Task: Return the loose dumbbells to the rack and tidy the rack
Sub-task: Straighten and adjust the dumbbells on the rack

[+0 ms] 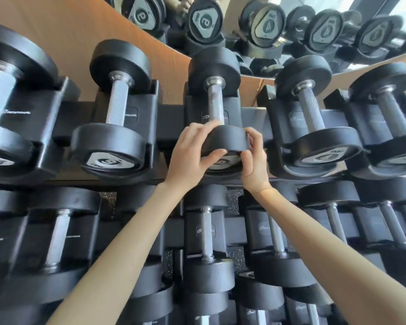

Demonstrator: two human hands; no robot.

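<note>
A black dumbbell (217, 99) with a steel handle lies in the middle cradle of the top tier of the black rack (171, 118). Both hands hold its near head. My left hand (190, 153) grips that head from the left, fingers over its top rim and thumb across its face. My right hand (253, 158) grips it from the right, fingers curled round the rim. The label on the near face is mostly hidden by my hands.
Other dumbbells sit in cradles on either side: one to the left (117, 109), one to the right (312, 109), and more at both edges. A lower tier (206, 233) holds several more. A mirror (291, 26) behind the rack reflects the dumbbell ends.
</note>
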